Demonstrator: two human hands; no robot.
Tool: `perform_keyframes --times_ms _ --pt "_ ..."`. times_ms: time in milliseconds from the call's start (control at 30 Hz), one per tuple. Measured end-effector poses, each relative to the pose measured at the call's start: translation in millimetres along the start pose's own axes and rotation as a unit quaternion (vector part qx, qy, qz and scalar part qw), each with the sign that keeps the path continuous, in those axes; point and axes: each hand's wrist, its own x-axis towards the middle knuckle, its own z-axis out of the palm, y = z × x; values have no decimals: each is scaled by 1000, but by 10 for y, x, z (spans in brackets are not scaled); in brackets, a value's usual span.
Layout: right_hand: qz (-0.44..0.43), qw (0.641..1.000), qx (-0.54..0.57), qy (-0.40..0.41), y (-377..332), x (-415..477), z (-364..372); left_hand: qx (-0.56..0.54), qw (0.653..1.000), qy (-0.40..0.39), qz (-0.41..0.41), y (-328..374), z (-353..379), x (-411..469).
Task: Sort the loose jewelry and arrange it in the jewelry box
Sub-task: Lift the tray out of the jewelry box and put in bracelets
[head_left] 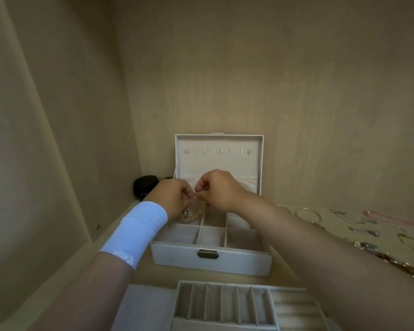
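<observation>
We see both hands meeting over the back left corner of the open jewelry box [210, 259]; the left hand [175, 199] has its fingers curled round one end of a yellow bead bracelet [197, 211], and the right hand [218, 189] pinches the other end between thumb and fingertips. We judge the two-handed hold is there to keep the strand in a neat loop, so it drops into one cell and does not spill over a divider; the bracelet hangs just above the back left cell, its lowest beads at or just inside the rim, though we cannot tell if they touch the lining.

The lid [219, 142] stands upright against the back wall of the shelf [320, 218], which leaves the cells free to reach; a lift-out tray [225, 283] lies in front of the box, we think set aside to open up the lower layer.

Counting: one bracelet in hand; six cells in the box, as far as the arms let us see, the other five showing nothing in them; about eight small hooks across the lid, all bare; six narrow slots in the tray, plus a ribbed section at its right. To the right lie the unsorted pieces: two bangles [307, 213], a pink cord [392, 219], a brown chain [392, 260] and several small items too blurred to count. One black case [145, 186] sits behind the left hand.
</observation>
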Motion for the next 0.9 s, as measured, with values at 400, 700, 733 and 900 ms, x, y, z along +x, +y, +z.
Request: perform_keyframes --times_ms 400,700,733,900 --pt "28 989 -114 -92 43 236 367 128 990 -63 -22 -155 76 24" --pt "-11 998 -65 0 166 -218 -512 65 995 -59 37 349 62 52" --pt "-2 998 -62 14 241 -315 -658 50 996 -59 53 463 92 66" --pt "96 989 -113 21 811 -818 -1122 7 986 -94 138 1100 366 136"
